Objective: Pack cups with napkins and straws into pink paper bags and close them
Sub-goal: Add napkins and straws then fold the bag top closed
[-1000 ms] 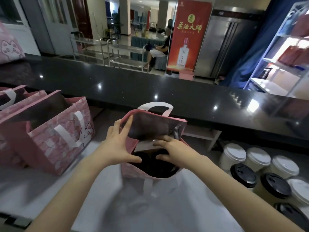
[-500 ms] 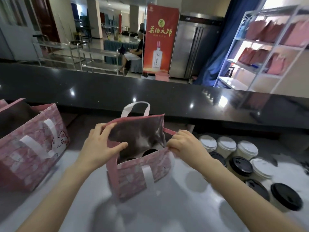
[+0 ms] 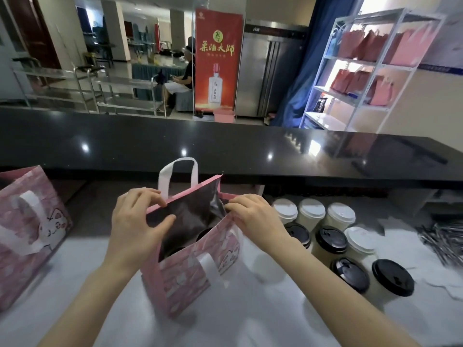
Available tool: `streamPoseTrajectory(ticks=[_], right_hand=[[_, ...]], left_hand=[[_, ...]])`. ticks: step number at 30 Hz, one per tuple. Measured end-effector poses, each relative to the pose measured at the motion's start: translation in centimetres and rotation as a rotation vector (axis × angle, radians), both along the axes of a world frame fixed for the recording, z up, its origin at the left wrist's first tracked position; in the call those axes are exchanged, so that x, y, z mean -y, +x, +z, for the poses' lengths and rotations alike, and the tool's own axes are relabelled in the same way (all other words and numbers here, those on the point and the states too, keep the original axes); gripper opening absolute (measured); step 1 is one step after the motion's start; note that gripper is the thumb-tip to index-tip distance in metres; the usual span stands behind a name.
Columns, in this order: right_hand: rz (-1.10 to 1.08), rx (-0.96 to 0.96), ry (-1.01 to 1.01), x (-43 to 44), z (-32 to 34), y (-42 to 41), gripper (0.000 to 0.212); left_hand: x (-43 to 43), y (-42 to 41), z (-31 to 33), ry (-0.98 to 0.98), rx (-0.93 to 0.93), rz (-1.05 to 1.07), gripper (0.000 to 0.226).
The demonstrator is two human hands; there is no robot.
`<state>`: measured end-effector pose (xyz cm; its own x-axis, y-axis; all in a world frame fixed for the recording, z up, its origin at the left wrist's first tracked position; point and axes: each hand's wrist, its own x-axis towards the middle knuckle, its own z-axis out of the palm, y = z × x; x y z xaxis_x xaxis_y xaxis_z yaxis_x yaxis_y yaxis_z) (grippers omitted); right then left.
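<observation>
The bag (image 3: 190,279) stands upright on the white table (image 3: 250,321) right in front of me, its mouth open between my two hands. My left hand (image 3: 135,224) pinches the left end of the far rim: fingers curled over the pink edge, thumb pressed on the dark lining inside. My right hand (image 3: 253,219) grips the right end of the mouth, fingers bunched on the folded side edge. So the bag hangs under both grips, with its near wall lower than my hands. Down inside it I see dark lids (image 3: 208,232), partly hidden by the wall. One white handle lies flat on the near wall; the other stands up past my left fingers.

Just right of the bag sits a cluster of cups (image 3: 332,240), black lids nearer, white lids farther. Farther right lies a blurred grey heap, likely straws (image 3: 443,241). A second bag (image 3: 30,229) stands at the left edge. Beyond runs a black counter (image 3: 225,151), and far right a shelf (image 3: 363,71) holds more pink bags.
</observation>
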<state>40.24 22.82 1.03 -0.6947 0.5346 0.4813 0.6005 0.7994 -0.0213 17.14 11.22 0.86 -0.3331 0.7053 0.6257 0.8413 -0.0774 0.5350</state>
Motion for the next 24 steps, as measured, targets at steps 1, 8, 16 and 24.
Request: streamPoseTrajectory(ticks=[1,8,16,24], right_hand=[[0.011,-0.009,0.003,0.0,-0.1,0.6,0.030],[0.012,-0.075,-0.039,-1.6,0.2,10.0,0.019],[-0.182,-0.003,-0.165,-6.1,-0.1,29.0,0.017],[-0.544,0.004,-0.484,-10.8,-4.1,46.2,0.028]], left_hand=[[-0.1,0.8,0.4,0.033,-0.012,-0.004,0.031],[-3.0,10.9,3.1,0.158,-0.013,-0.142,0.026],[-10.8,29.4,0.0,-0.045,0.077,-0.411,0.024],[-18.8,45.1,-3.9,-0.324,0.065,-0.632,0.015]])
